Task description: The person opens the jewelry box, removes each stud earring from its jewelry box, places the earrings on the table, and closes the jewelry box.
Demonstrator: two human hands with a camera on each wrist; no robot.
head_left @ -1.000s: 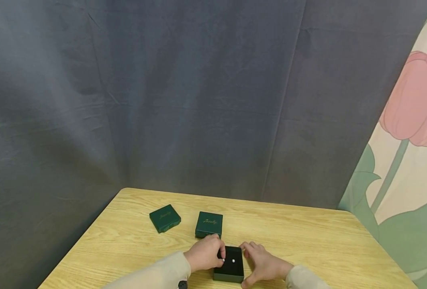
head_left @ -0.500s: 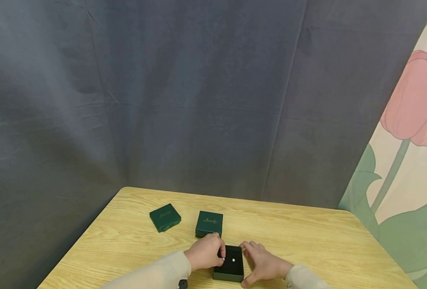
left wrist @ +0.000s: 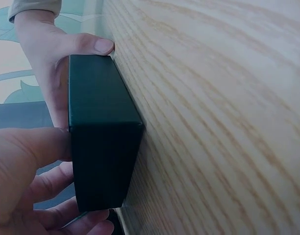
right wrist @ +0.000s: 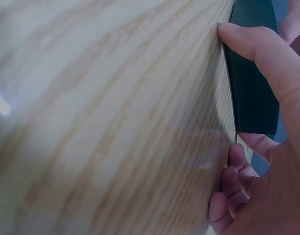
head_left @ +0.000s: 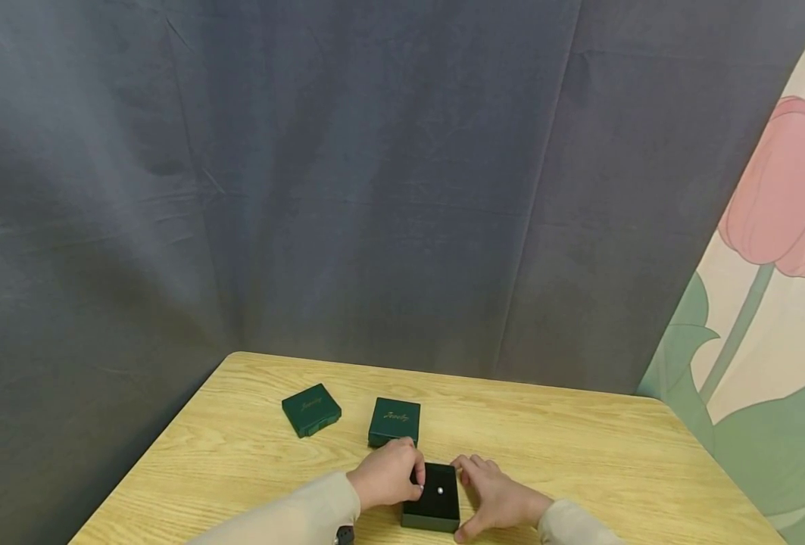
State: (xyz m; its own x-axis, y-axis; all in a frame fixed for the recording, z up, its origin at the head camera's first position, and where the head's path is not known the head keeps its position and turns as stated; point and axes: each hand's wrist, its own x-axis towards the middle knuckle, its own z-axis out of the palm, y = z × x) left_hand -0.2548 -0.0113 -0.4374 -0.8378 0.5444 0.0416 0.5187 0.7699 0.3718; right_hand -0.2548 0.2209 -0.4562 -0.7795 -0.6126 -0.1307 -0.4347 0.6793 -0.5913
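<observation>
On the wood-grain table (head_left: 579, 454), one open green box (head_left: 431, 522), two gold-lettered green pieces (head_left: 394, 422).

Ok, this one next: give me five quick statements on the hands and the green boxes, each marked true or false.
1. The right hand is at the right side of the open box. True.
2. The open box is white inside. False: its inside is black.
3. A small white bead shows in the open box. True.
4. The left hand is well away from the open box. False: its fingers reach over it.
5. Two gold-lettered green pieces lie nearer the wearer than the open box. False: both lie farther back.
</observation>
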